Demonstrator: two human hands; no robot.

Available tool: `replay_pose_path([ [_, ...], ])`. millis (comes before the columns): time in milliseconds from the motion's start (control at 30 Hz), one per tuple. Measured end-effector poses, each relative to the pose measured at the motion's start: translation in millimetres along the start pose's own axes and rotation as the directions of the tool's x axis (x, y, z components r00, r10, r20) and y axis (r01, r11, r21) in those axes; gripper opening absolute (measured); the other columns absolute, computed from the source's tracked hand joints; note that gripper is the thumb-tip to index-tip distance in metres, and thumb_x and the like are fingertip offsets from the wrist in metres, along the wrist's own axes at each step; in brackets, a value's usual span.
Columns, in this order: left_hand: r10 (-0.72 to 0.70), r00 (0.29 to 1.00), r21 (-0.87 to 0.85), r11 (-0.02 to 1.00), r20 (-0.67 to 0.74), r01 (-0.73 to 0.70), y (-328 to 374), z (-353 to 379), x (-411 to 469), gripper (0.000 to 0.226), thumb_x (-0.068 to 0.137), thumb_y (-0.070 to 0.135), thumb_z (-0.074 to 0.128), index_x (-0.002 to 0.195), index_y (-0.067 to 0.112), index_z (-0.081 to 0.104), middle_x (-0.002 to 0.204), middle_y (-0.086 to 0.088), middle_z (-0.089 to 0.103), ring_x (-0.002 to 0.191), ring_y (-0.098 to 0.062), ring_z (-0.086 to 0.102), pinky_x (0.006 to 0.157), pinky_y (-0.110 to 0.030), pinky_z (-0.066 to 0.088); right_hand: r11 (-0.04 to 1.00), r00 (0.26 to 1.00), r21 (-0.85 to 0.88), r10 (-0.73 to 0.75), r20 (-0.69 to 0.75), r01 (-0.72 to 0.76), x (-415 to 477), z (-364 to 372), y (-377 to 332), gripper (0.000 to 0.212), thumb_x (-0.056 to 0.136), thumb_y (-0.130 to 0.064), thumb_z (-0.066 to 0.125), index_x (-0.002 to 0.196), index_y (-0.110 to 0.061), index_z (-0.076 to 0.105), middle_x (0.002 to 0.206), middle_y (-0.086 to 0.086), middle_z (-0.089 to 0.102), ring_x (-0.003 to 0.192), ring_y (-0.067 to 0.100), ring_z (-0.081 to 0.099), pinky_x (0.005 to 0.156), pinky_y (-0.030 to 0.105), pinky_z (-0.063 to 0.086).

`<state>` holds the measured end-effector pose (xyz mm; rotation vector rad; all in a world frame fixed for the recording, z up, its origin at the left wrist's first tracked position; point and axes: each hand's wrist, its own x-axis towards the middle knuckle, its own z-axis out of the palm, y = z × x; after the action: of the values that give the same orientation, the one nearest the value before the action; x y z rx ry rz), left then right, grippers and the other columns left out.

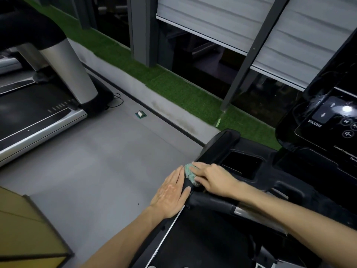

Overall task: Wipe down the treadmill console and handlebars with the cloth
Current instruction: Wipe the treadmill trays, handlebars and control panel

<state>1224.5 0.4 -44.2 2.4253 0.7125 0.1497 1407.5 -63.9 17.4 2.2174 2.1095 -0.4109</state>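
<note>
- Head view: the right hand's fingers point(199, 166) lie straight and close together, pressing flat on a teal cloth point(188, 172)
- The cloth is bunched on top of the black handlebar point(216, 202), between the two hands
- The right hand point(212, 179) reaches in from the right, across the bar
- The left hand's fingers point(174, 177) are straight and pressed together against the bar's left side, with the thumb lying over its top
- The left hand point(170, 194) sits just beside the cloth
- The console point(326, 122) stands far right, marked INCLINE
- A second treadmill point(38, 117) stands far left, on the grey floor
</note>
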Motion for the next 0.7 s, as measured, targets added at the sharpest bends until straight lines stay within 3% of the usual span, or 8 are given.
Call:
replay_pose_path([
  [67, 0.003, 1.000, 0.005, 1.000, 0.006, -0.003, 0, -1, 0, 0.066, 0.105, 0.042, 0.025, 0.156, 0.012, -0.005, 0.165, -0.003, -0.004, 0.151, -0.011, -0.004, 0.121, -0.022, -0.005, 0.984, 0.984, -0.033, 0.175, -0.027, -0.176, 15, -7, 30, 0.050, 0.096, -0.038, 0.042, 0.141, -0.017, 0.044, 0.145, 0.007, 0.046, 0.118, 0.031, 0.056, 0.098, 0.040, 0.046],
  [167, 0.011, 1.000, 0.001, 1.000, -0.004, -0.010, 1, -2, 1, 0.065, 0.105, 0.041, 0.024, 0.156, 0.013, -0.004, 0.165, -0.001, -0.004, 0.151, -0.010, -0.004, 0.121, -0.023, -0.004, 0.917, 0.914, -0.040, 0.390, -0.110, -0.396, 26, -18, 59, 0.045, 0.098, -0.028, 0.044, 0.139, -0.010, 0.043, 0.144, 0.011, 0.044, 0.118, 0.035, 0.052, 0.096, 0.040, 0.044],
  [233, 0.029, 1.000, 0.010, 1.000, -0.009, -0.029, 1, -2, 1, 0.065, 0.105, 0.041, 0.024, 0.156, 0.013, -0.004, 0.165, -0.001, -0.004, 0.151, -0.010, -0.003, 0.120, -0.021, -0.006, 0.928, 0.923, -0.009, 0.369, -0.110, -0.372, 23, -15, 50, 0.047, 0.097, -0.027, 0.046, 0.140, -0.010, 0.041, 0.142, 0.012, 0.044, 0.117, 0.034, 0.053, 0.096, 0.040, 0.044],
  [333, 0.057, 0.998, 0.017, 0.998, -0.017, -0.057, 2, -1, 1, 0.063, 0.106, 0.039, 0.024, 0.156, 0.013, -0.004, 0.165, 0.000, -0.004, 0.151, -0.009, -0.004, 0.115, -0.015, -0.011, 0.993, 0.993, 0.053, 0.111, -0.047, -0.109, 5, -1, 20, 0.049, 0.097, -0.028, 0.047, 0.143, -0.013, 0.040, 0.148, 0.009, 0.041, 0.125, 0.029, 0.051, 0.103, 0.039, 0.042],
  [400, 0.072, 0.997, 0.018, 0.997, -0.018, -0.071, 2, -1, 2, 0.064, 0.105, 0.041, 0.022, 0.156, 0.014, -0.004, 0.165, 0.001, -0.005, 0.150, -0.008, -0.005, 0.113, -0.014, -0.013, 0.999, 0.999, 0.031, 0.026, -0.027, -0.025, 3, -4, 23, 0.047, 0.098, -0.028, 0.045, 0.143, -0.018, 0.042, 0.151, 0.004, 0.037, 0.127, 0.027, 0.049, 0.105, 0.041, 0.042],
  [467, 0.086, 0.996, 0.027, 0.996, -0.008, -0.086, 0, 0, 4, 0.066, 0.101, 0.045, 0.016, 0.156, 0.014, -0.004, 0.165, 0.001, -0.005, 0.149, -0.005, -0.006, 0.112, -0.013, -0.014, 0.989, 0.987, 0.010, 0.149, -0.061, -0.149, 13, -14, 44, 0.048, 0.096, -0.029, 0.045, 0.143, -0.019, 0.042, 0.152, 0.003, 0.036, 0.123, 0.032, 0.052, 0.103, 0.042, 0.043],
  [567, 0.118, 0.993, 0.030, 0.992, 0.025, -0.119, -2, -1, 9, 0.072, 0.095, 0.050, 0.011, 0.156, 0.015, -0.002, 0.165, 0.003, -0.005, 0.149, -0.004, -0.006, 0.113, -0.012, -0.013, 0.917, 0.912, 0.010, 0.397, -0.104, -0.398, 29, -31, 83, 0.045, 0.097, -0.024, 0.046, 0.140, -0.011, 0.044, 0.151, 0.007, 0.036, 0.126, 0.036, 0.047, 0.100, 0.042, 0.040],
  [700, 0.163, 0.986, 0.021, 0.986, 0.022, -0.163, 3, -9, 32, 0.066, 0.101, 0.047, 0.018, 0.157, 0.016, 0.002, 0.165, 0.004, -0.004, 0.150, -0.006, -0.004, 0.120, -0.020, -0.005, 0.898, 0.893, -0.013, 0.437, -0.104, -0.441, 36, -38, 107, 0.025, 0.096, -0.016, 0.047, 0.119, -0.009, 0.054, 0.137, 0.012, 0.048, 0.114, 0.039, 0.052, 0.086, 0.044, 0.046],
])
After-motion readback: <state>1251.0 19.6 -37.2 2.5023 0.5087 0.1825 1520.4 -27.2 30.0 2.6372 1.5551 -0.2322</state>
